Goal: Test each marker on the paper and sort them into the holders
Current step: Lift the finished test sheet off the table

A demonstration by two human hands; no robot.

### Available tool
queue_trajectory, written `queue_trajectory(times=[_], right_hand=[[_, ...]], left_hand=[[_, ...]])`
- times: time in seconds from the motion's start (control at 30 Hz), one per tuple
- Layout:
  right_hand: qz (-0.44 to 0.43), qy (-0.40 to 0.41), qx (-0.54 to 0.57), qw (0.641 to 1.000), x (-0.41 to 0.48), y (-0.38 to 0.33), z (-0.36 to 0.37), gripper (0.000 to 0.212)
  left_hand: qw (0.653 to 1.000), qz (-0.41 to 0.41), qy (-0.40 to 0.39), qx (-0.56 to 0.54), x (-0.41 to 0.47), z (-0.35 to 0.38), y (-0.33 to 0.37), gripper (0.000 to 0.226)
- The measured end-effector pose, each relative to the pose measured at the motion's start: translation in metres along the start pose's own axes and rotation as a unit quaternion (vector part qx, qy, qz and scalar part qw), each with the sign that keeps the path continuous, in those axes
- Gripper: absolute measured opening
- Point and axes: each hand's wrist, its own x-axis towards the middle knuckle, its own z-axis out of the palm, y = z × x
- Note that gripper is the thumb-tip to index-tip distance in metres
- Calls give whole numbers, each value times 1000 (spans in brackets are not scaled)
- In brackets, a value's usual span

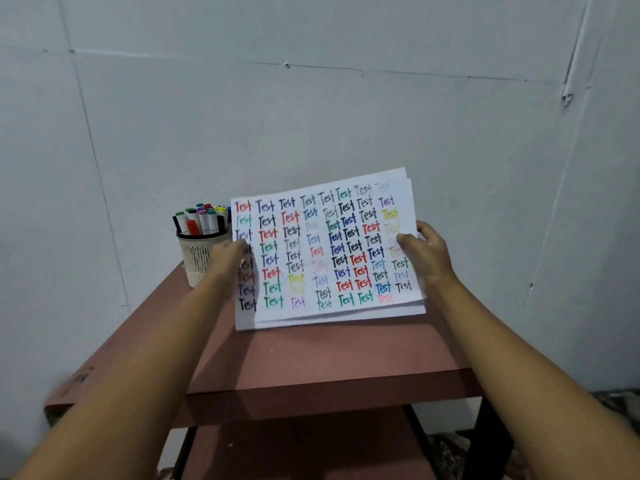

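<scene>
A person's left grip (pixel 230 259) and right grip (pixel 427 252) clasp a stack of paper (pixel 329 251) by its side edges, holding it tilted up over the far end of a reddish table (pixel 311 355). Rows of the word "Test" in many colours cover the top sheet. Capped markers (pixel 201 218) stand in a white mesh holder (pixel 199 258) just behind the left grip.
</scene>
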Motion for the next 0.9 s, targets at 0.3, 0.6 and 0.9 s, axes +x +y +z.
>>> queue_trajectory(times=[0.3, 0.6, 0.9], right_hand=[[11, 50, -45, 998, 0, 9, 8, 17], [60, 47, -214, 974, -4, 25, 15, 25], [187, -34, -306, 933, 27, 16, 11, 22]], left_hand=[[983, 184, 22, 16, -11, 21, 1, 13], [993, 38, 18, 110, -2, 15, -33, 18], [941, -70, -25, 329, 29, 24, -13, 12]])
